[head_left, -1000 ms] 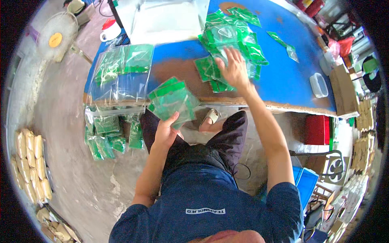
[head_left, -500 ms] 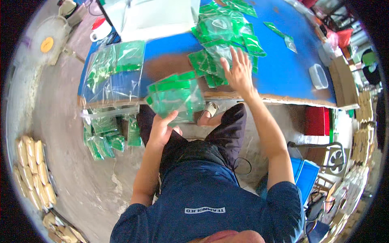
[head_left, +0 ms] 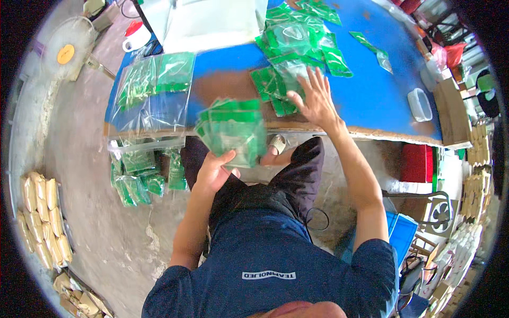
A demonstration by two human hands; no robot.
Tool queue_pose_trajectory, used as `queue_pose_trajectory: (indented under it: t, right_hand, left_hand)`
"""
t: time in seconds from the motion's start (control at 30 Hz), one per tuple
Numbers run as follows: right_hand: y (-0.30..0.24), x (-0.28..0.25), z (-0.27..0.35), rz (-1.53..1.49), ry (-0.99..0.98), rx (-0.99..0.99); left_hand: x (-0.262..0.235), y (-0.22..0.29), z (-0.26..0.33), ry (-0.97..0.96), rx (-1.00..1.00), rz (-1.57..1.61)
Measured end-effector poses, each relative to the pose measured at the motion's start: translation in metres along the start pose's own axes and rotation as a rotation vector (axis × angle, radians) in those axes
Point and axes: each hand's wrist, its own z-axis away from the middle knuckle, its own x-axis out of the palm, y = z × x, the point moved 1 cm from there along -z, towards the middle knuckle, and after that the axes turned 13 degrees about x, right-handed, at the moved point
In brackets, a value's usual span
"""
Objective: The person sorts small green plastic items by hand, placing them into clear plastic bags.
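Observation:
A fanned stack of clear plastic bags with green tops (head_left: 238, 124) is pinched between the thumb and fingers of my left hand (head_left: 216, 168), just off the table's near edge. My right hand (head_left: 317, 103) lies with fingers spread at the near side of a heap of green-and-clear bags (head_left: 297, 40); its fingertips reach over the lowest bags (head_left: 270, 85). A large clear bag (head_left: 151, 98) with green packets in it rests on the table's left end, its open mouth hanging over the front edge.
The blue table (head_left: 366, 100) holds a white sheet-covered item (head_left: 212, 24), a red-lidded white mug (head_left: 137, 36), a loose green packet (head_left: 371, 47) and a clear plastic tub (head_left: 419, 104). Green bags (head_left: 135, 175) hang below the left edge. A fan (head_left: 66, 53) stands left; tan packages (head_left: 45, 214) lie on the floor.
The stack in my left hand has swung upright and shifted slightly right. My right hand has moved a little down and right, still spread. The whole view has shifted slightly.

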Motion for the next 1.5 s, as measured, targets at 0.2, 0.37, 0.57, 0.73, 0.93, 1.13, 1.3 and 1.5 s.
queue_pose_trajectory:
  t: [0.2,0.37,0.57,0.73,0.93,1.13,1.3,1.5]
  right_hand:
    - [-0.036,0.004,0.059,-0.017,-0.331,-0.150]
    - [0.000,-0.016,0.001,-0.060,0.029,0.084]
    - [-0.022,-0.011,0.050,0.009,-0.329,-0.300]
    - [-0.026,-0.015,0.030,-0.308,-0.186,-0.136]
    - [-0.022,0.008,0.054,-0.003,-0.277,-0.238]
    - [-0.084,0.001,0.077,-1.394,0.002,0.709]
    - [-0.069,-0.005,0.074,-1.059,-0.442,0.567]
    - [0.032,-0.013,0.029,0.016,-0.100,0.059]
  left_hand:
    - [0.018,-0.018,-0.007,0.137,0.081,0.222]
    - [0.008,-0.015,0.001,0.100,0.024,0.180]
    - [0.009,-0.017,0.000,0.049,0.087,0.202]
    - [0.006,-0.019,-0.004,0.061,0.036,0.173]
    - [-0.012,-0.008,0.021,-0.047,0.103,0.270]
    - [0.027,-0.007,0.019,-0.099,0.060,0.396]
    - [0.004,-0.017,0.006,0.012,0.022,0.342]
    - [0.013,0.000,0.024,-0.134,0.152,0.270]
